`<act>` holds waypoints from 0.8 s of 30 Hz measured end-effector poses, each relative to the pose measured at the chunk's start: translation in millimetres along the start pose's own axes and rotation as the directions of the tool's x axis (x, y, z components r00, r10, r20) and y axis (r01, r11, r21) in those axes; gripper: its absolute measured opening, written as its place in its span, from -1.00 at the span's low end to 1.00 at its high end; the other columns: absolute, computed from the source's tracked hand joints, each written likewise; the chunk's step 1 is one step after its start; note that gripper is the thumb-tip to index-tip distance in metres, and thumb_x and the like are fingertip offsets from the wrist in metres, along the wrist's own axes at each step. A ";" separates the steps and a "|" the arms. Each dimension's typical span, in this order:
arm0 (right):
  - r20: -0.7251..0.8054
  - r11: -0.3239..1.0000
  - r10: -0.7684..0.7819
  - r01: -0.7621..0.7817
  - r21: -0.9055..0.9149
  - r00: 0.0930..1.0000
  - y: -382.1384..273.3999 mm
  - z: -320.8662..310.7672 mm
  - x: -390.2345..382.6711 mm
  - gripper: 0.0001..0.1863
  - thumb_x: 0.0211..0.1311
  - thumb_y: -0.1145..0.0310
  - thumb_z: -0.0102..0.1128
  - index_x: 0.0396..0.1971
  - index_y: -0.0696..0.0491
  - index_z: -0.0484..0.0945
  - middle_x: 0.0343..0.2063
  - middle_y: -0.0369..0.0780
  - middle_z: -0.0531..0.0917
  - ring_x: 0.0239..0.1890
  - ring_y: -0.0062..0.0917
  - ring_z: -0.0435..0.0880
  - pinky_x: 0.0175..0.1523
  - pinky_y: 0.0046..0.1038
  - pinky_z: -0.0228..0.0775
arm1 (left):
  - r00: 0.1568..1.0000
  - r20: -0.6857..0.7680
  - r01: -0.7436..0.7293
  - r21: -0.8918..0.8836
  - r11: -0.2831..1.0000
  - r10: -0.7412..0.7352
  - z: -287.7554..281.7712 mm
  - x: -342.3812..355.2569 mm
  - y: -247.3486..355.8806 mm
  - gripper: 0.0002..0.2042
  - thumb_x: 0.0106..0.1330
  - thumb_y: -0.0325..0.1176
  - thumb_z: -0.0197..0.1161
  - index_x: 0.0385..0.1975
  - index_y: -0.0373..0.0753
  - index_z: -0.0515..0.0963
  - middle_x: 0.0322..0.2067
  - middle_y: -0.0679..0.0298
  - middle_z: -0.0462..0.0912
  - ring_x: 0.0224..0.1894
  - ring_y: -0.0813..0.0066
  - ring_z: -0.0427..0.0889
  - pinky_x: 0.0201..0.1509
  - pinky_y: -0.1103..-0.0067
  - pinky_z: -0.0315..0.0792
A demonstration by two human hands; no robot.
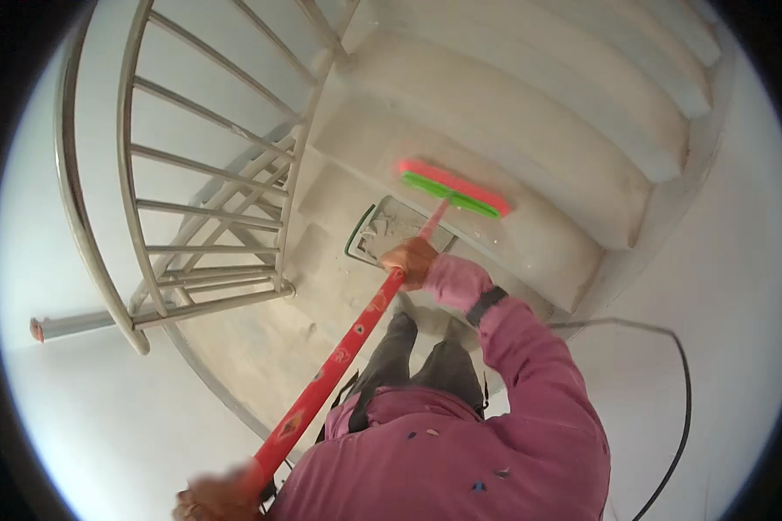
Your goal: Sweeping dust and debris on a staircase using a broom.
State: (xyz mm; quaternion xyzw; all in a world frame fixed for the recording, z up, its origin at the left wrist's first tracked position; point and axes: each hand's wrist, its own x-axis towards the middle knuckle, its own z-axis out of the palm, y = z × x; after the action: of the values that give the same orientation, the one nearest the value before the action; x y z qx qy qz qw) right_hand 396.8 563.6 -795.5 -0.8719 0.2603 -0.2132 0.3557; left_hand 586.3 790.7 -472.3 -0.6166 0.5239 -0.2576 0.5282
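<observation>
A broom (451, 193) with a green head and pink bristles rests on a stair step ahead of me, its bristles slightly smeared. Its red patterned handle (347, 345) slants down to the lower left. My right hand (413, 260) is closed round the handle's lower part, near the head. At the lower left edge, my left hand (220, 497) grips the handle's upper end, blurred and partly cut off. Beside the broom head, partly behind my right hand, lies a dustpan (389, 227) with a dark green edge and greyish debris in it.
Dusty pale stairs (513, 113) rise to the upper right. A metal railing (208, 195) stands on the left. Along the right wall (626, 373) runs a black cable (688, 391). My feet are on the landing (235, 347) just below the dustpan.
</observation>
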 end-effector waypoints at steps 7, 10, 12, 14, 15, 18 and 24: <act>-0.557 0.898 0.116 -0.327 -0.296 0.822 33.7 -35.3 -120.7 -0.72 -0.39 0.27 0.12 -0.89 0.00 0.19 -0.90 -0.22 0.29 -0.82 -0.34 0.33 -0.70 -0.39 0.11 | 0.797 0.369 -0.003 -0.790 0.613 0.479 -97.5 100.1 2.3 -0.76 -0.02 -0.22 -0.02 -0.80 -0.19 0.25 -0.79 0.33 0.27 -0.71 0.42 0.31 -0.63 0.50 0.23; -0.543 0.911 0.191 -0.354 -0.212 0.817 46.6 -11.6 -101.7 -0.72 -0.37 0.28 0.11 -0.91 0.00 0.19 -0.91 -0.22 0.31 -0.82 -0.34 0.35 -0.71 -0.40 0.13 | 0.675 -0.698 -0.255 -0.522 -0.814 0.237 -69.8 149.5 18.6 -0.83 0.01 -0.33 -0.09 -0.76 -0.16 0.18 -0.84 0.37 0.23 -0.78 0.51 0.22 -0.68 0.53 0.14; -0.597 0.968 0.117 -0.226 -0.110 0.794 63.1 17.2 -72.2 -0.72 -0.39 0.27 0.12 -0.92 0.00 0.20 -0.90 -0.22 0.32 -0.81 -0.34 0.37 -0.72 -0.39 0.14 | 0.572 -0.766 -0.291 0.147 -0.945 -0.295 -60.6 153.7 19.8 -0.85 0.01 -0.39 -0.09 -0.75 -0.13 0.17 -0.87 0.39 0.22 -0.82 0.57 0.20 -0.71 0.59 0.11; -0.487 0.970 0.120 -0.208 -0.130 0.865 47.8 26.4 -39.2 -0.81 -0.42 0.29 0.05 -0.90 0.01 0.25 -0.90 -0.20 0.36 -0.79 -0.30 0.40 -0.69 -0.35 0.18 | 0.673 -0.656 -0.363 0.109 -0.925 -0.341 -40.8 138.8 10.3 -0.84 0.01 -0.39 -0.10 -0.76 -0.13 0.17 -0.88 0.39 0.22 -0.83 0.58 0.20 -0.72 0.60 0.11; -0.399 0.981 0.114 -0.166 -0.098 0.910 32.6 38.1 -25.3 -0.80 -0.41 0.26 0.05 -0.89 0.00 0.26 -0.89 -0.20 0.37 -0.78 -0.31 0.41 -0.69 -0.35 0.18 | 0.743 -0.534 -0.445 0.059 -0.894 -0.405 -29.6 125.8 -1.2 -0.84 0.00 -0.40 -0.10 -0.77 -0.14 0.17 -0.88 0.38 0.23 -0.84 0.58 0.20 -0.72 0.61 0.11; -0.328 0.993 0.083 -0.107 -0.054 0.941 0.0 70.9 -6.1 -0.78 -0.39 0.21 0.07 -0.88 -0.01 0.28 -0.88 -0.20 0.39 -0.80 -0.34 0.41 -0.69 -0.36 0.18 | 0.770 -0.542 -0.421 -0.035 -0.907 -0.337 -10.4 95.6 -31.4 -0.85 -0.01 -0.41 -0.08 -0.78 -0.21 0.24 -0.78 0.35 0.28 -0.75 0.62 0.24 -0.73 0.72 0.13; -0.386 0.963 -0.078 0.169 0.209 0.919 -88.6 53.7 6.0 -0.74 -0.34 0.19 0.07 -0.87 0.00 0.25 -0.88 -0.22 0.37 -0.79 -0.33 0.41 -0.70 -0.39 0.18 | 0.677 0.015 -0.733 0.113 -0.671 -0.736 27.6 -7.6 -65.5 -0.86 -0.06 -0.31 -0.01 -0.72 -0.17 0.24 -0.80 0.37 0.26 -0.77 0.57 0.23 -0.68 0.65 0.16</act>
State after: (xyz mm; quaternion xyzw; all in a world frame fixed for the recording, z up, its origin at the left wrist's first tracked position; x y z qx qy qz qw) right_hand 458.1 641.5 -764.8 -0.7810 0.2398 -0.4272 0.3873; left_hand 632.4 801.2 -418.7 0.3373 -0.4286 -0.2536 0.7989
